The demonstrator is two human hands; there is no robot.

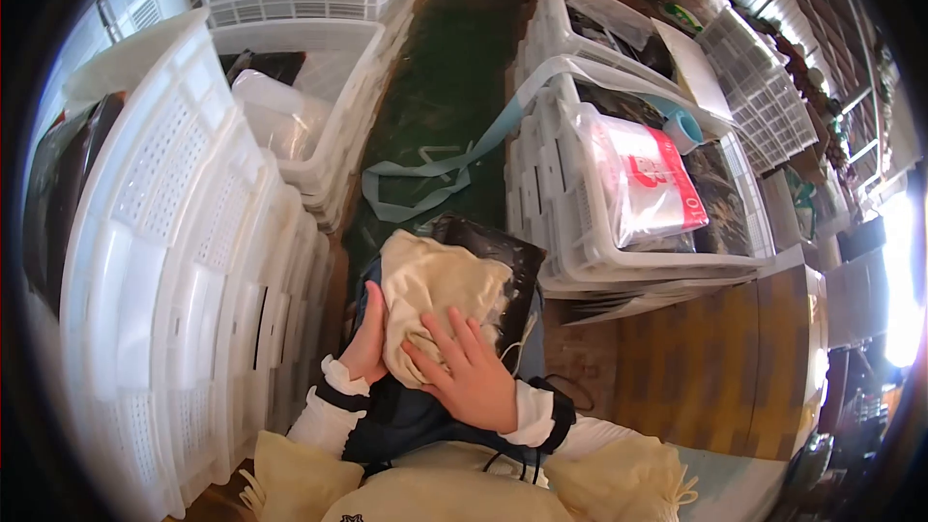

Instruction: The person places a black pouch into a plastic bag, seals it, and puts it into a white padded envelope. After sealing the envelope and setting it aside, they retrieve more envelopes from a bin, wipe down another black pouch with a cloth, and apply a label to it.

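Observation:
A folded cream cloth item (440,280) lies over my lap, on top of a dark, shiny plastic package (517,261). My left hand (367,338) stands upright along the cloth's left edge, touching it with the fingers extended. Spread across the lower part of the cloth is my right hand (469,372), palm down and fingers apart. A thin light cord hangs at the right edge of the dark package.
Stacked white crates (164,222) rise on the left. On the right, another crate (599,256) holds a clear and red package (652,184) and a blue tape roll (682,130). A pale strap (483,140) trails onto the green floor (445,68). Brown cartons (706,358) stand lower right.

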